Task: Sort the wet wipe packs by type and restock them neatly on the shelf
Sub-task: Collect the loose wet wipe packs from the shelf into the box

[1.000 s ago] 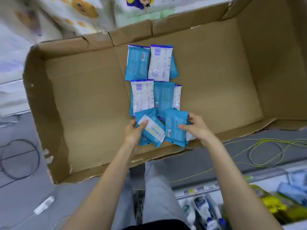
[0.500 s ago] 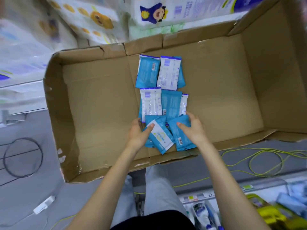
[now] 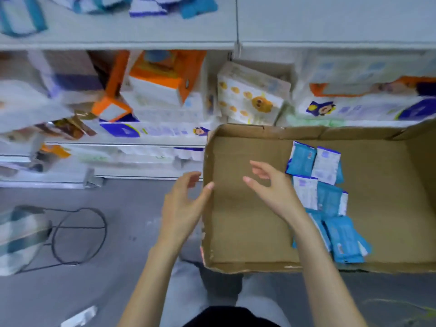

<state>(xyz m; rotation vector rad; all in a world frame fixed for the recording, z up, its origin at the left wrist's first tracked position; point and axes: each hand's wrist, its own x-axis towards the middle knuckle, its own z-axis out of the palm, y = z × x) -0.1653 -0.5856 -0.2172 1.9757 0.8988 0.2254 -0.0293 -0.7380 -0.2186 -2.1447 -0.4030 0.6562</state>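
Several blue and white wet wipe packs (image 3: 323, 185) lie in rows on the floor of an open cardboard box (image 3: 247, 232). My right hand (image 3: 273, 192) hovers above the box floor, left of the packs, fingers spread and empty. Over the box's left wall floats my left hand (image 3: 184, 206), fingers relaxed and holding nothing. More blue and white packs (image 3: 151, 5), blurred, sit on the grey upper shelf (image 3: 118, 34).
Lower shelves hold diaper packs (image 3: 250, 97), orange boxes (image 3: 162, 79) and tissue packs (image 3: 368, 107). A black wire ring (image 3: 79, 236) and a blurred bundle (image 3: 21, 239) lie on the grey floor to the left. My knees are below the box.
Both hands have let go of the nearest blue packs and lifted away to the left. The view has swung left and up, bringing the shelves into sight.
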